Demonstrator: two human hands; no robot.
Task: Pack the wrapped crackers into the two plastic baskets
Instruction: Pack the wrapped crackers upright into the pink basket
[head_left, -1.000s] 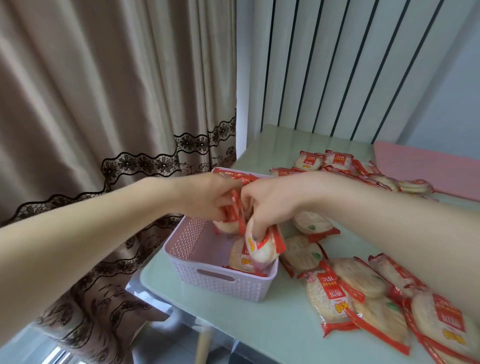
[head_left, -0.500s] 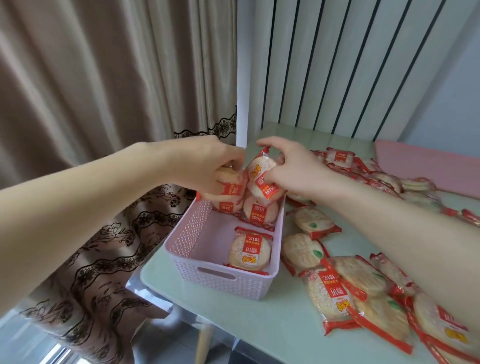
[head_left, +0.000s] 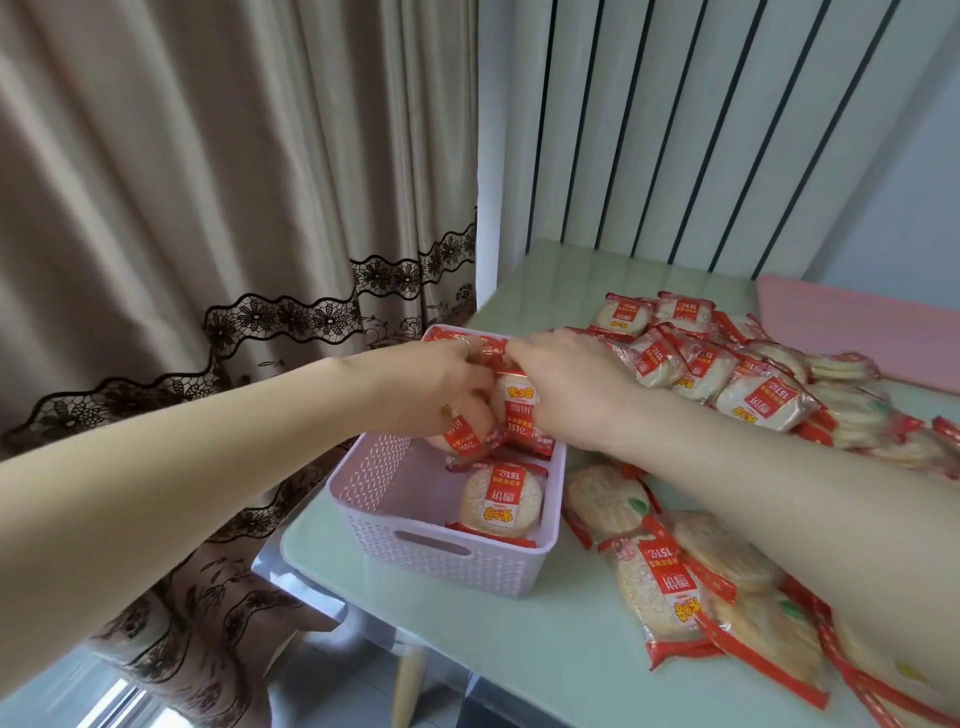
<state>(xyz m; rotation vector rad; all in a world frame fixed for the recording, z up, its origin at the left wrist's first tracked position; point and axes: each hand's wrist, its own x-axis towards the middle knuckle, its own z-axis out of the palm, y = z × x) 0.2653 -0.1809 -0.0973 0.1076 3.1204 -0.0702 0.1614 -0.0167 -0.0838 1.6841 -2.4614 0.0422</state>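
Nearby, loose crackers flank the basket.

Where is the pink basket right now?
The pink basket sits at the table's near left corner by the curtain, with loose cracker packs on its right.

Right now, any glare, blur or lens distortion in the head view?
Head view: wide-angle bowing bends the wall slats; forearms stretch large at the edges. Soft sheen on the glass table, no hard glare. Pack labels by the basket are readable; far packs softer.
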